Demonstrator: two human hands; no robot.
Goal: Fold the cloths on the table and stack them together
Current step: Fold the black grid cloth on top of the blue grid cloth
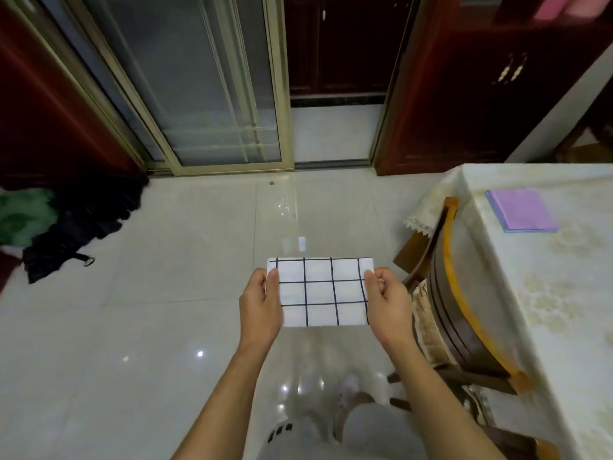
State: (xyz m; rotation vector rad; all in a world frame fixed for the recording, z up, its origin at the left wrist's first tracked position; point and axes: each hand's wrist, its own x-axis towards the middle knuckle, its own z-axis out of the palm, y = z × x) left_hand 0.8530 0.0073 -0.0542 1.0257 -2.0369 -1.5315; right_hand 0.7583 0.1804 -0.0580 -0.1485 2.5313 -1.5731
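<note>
A: Both forearms bare to the frame edge, no sleeves, watch or rings visible.
B: Legwear light grey, small black square marks; white footwear [348,388], probably a slipper, blurred.

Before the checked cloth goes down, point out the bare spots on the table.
The table shows bare cover nearer the person than the purple folded stack, and a strip between that stack and the chair-side edge. The chair crowds that edge. Both the left hand and right hand hold the checked cloth.
</note>
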